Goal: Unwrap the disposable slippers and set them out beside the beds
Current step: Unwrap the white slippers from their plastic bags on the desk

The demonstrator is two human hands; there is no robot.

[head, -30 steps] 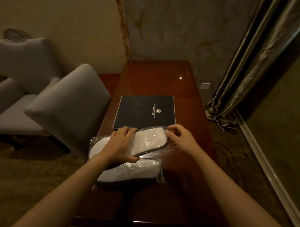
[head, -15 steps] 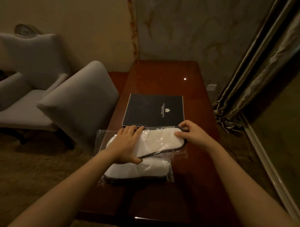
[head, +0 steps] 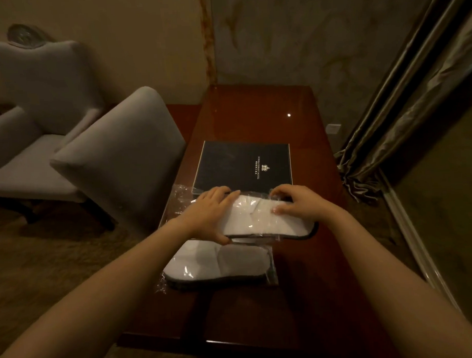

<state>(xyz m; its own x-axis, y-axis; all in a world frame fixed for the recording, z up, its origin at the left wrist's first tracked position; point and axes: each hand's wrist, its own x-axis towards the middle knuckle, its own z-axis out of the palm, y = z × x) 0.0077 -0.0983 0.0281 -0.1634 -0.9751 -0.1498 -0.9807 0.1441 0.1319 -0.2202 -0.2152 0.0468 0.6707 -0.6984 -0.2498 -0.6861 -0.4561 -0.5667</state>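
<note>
Two white disposable slippers with dark edging lie on a glossy reddish wooden desk [head: 261, 312], each inside clear plastic wrap. My left hand [head: 209, 212] grips the left end of the farther wrapped slipper [head: 257, 221], thumb under its near edge. My right hand [head: 297, 202] pinches the plastic at that slipper's right end. The slipper's dark-edged right tip sticks out past my right hand. The nearer wrapped slipper [head: 219, 265] lies flat on the desk, untouched, partly under my left wrist.
A black hotel folder [head: 245, 167] lies on the desk just beyond my hands. A grey upholstered chair [head: 121, 156] stands against the desk's left edge, an armchair [head: 26, 105] farther left. Heavy curtains [head: 413, 92] hang at the right. A marbled wall is behind.
The farther slipper has shifted to the right, away from the nearer one. My right hand has moved inward over its right end and is pinching the wrap. My left hand stays on it.
</note>
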